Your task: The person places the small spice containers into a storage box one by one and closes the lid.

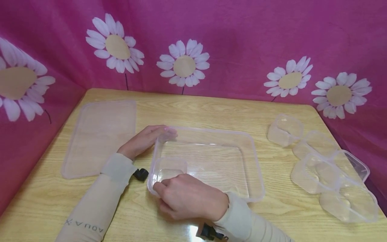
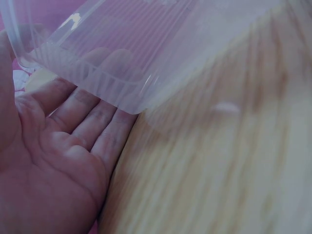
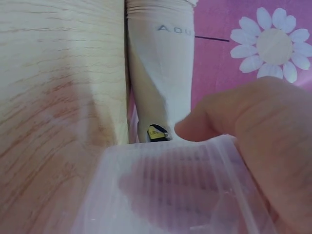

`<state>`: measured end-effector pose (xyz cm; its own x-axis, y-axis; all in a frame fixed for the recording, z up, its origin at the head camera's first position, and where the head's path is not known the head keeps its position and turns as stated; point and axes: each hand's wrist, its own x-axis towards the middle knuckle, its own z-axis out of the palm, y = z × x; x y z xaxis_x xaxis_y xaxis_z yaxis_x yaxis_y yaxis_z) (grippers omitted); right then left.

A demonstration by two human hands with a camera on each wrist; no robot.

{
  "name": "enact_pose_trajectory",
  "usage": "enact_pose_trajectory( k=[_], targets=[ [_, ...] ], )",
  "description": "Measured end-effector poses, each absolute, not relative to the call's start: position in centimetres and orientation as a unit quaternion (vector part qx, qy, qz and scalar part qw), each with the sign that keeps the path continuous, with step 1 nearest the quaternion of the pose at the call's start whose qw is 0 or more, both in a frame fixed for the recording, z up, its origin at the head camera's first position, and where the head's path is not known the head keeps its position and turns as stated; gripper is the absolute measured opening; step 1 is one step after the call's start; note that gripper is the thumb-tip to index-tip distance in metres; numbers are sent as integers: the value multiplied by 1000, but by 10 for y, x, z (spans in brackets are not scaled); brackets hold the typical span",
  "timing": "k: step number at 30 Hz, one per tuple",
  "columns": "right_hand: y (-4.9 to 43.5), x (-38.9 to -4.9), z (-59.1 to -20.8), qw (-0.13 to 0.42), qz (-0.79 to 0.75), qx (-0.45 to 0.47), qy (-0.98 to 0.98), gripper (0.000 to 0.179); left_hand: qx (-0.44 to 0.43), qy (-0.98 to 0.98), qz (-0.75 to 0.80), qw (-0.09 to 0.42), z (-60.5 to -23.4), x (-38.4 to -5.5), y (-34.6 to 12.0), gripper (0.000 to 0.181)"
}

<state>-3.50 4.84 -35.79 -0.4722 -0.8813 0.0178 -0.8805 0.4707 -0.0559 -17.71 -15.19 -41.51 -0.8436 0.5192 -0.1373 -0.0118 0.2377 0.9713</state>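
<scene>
- The large clear box [image 1: 211, 164] is sitting on the wooden table [image 1: 226, 109], opening facing up, its long axis running left to right, with the right end slanting slightly toward the person.
- A small clear container [image 1: 172, 164] is standing inside the large box, in its near-left corner, its opening also facing up; the right hand is covering its near part, so I cannot tell its long axis.
- The left hand [image 1: 145, 139] is resting at the far-left corner of the large box, fingers extending straight and loose along the outside, palm facing the plastic, gripping nothing.
- The right hand [image 1: 188, 198] is bending its fingers over the near-left corner of the large box, beside the small container; I cannot tell which of the two rims it is gripping, if either.
- Left of the large box, a flat clear panel [image 1: 102, 134] is lying with its long axis pointing away from the person.
- Right of the large box, more small containers [image 1: 314, 173] are standing in a cluster.
</scene>
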Motion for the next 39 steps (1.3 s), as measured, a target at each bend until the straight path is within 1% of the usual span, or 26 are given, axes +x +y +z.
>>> enact_pose_trajectory(
  k=[8,14,19,26,29,35,39],
  targets=[
    [53,-34,-352,18,-40,-509,860,19,167,755,593,225,-415,-177,-151,46],
    [60,-35,-339,34,-79,-491,867,18,167,753,595,226,-414,-175,-152,47],
    [71,-39,-328,30,-99,-488,867,15,163,754,594,229,-414,-175,-152,46],
    [90,-47,-312,27,-148,-452,879,20,150,758,591,232,-414,-176,-151,48],
    [99,-51,-307,17,-170,-443,880,21,149,758,590,234,-414,-175,-151,49],
    [118,-59,-296,-19,-186,-427,885,24,141,759,588,240,-413,-175,-151,48],
    [133,-67,-290,-47,-197,-410,890,23,136,762,584,245,-413,-175,-151,49]
  ],
)
